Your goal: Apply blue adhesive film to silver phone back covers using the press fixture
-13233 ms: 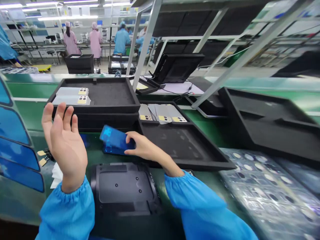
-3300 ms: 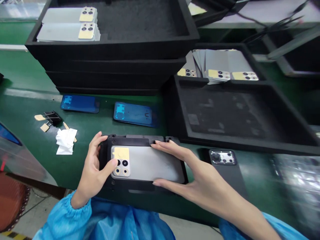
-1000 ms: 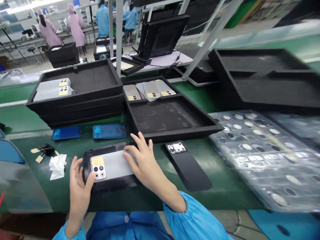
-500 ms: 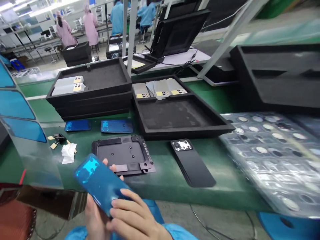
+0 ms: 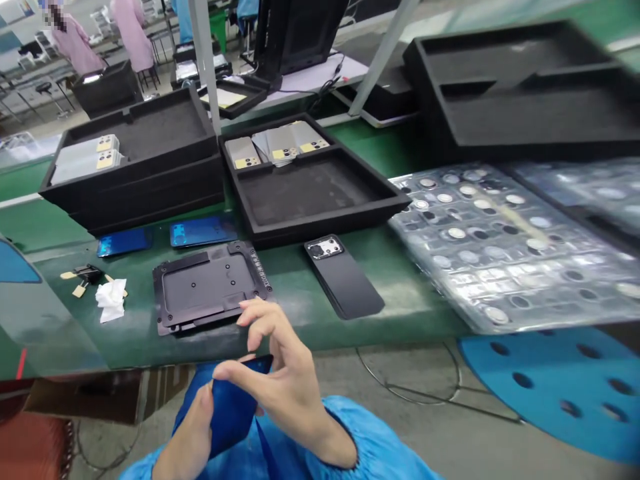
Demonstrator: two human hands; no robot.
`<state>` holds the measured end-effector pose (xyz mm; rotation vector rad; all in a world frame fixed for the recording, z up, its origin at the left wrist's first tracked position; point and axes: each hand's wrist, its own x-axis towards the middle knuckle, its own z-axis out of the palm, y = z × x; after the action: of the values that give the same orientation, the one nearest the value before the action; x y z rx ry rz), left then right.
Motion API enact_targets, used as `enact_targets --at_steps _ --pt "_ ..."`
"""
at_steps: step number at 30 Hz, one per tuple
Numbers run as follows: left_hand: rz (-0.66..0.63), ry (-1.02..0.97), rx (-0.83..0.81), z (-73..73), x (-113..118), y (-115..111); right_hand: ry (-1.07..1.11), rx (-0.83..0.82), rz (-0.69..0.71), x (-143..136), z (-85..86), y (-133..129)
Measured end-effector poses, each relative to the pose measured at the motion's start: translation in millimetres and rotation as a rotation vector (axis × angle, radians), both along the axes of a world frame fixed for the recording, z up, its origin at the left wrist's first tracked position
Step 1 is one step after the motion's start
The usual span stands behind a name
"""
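Observation:
A phone back panel with blue film is held low in front of me, tilted and partly covered by my fingers. My left hand grips its left side, the thumb along the edge. At the upper edge my right hand has its thumb pressed on the panel with the fingers curled around the far side; what the fingertips touch is partly hidden. Just beyond lies a flat black fixture plate. A dark grey phone back cover with a camera cutout rests to its right, seemingly stacked on another.
Two blue-filmed panels lie behind the fixture. Black foam trays with silver panels stand farther back. Clear blister trays cover the right side. Crumpled tissue and a binder clip sit left. A blue stool stands below right.
The panel has come down towards my lap and turned edge-up. My right hand has moved from its face to the upper edge. The camera view has shifted right and down.

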<state>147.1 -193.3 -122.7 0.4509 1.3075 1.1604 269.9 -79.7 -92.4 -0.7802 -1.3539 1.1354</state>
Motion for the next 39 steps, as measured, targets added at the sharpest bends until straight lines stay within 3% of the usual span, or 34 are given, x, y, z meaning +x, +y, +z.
enact_targets --at_steps 4,7,10,14,16,26,33,39 --pt "-0.12 -0.238 0.048 28.6 -2 6 0.102 -0.122 -0.005 10 -6.0 2" --pt "0.025 -0.404 0.163 55.6 -9 15 0.177 -0.277 -0.011 22 -14.0 7" --pt "0.159 -0.458 0.216 70.7 -26 22 0.154 -0.395 0.062 28 -19.0 2" --pt "0.117 -0.555 0.157 71.6 -42 31 -0.084 -0.417 0.515 19 -18.2 -23" --pt "0.097 -0.612 0.146 69.5 -44 35 -0.153 -0.426 0.627 12 -18.8 -32" --pt "0.213 -0.646 -0.015 65.3 -43 45 -0.256 -0.459 0.754 -1 -27.6 -28" --pt "0.363 -0.493 -0.065 70.7 -49 48 -0.2 -0.512 0.885 3 -25.6 -27" --pt "0.442 -0.416 -0.084 76.5 -53 51 -0.173 -0.539 0.857 -6 -29.4 -33"
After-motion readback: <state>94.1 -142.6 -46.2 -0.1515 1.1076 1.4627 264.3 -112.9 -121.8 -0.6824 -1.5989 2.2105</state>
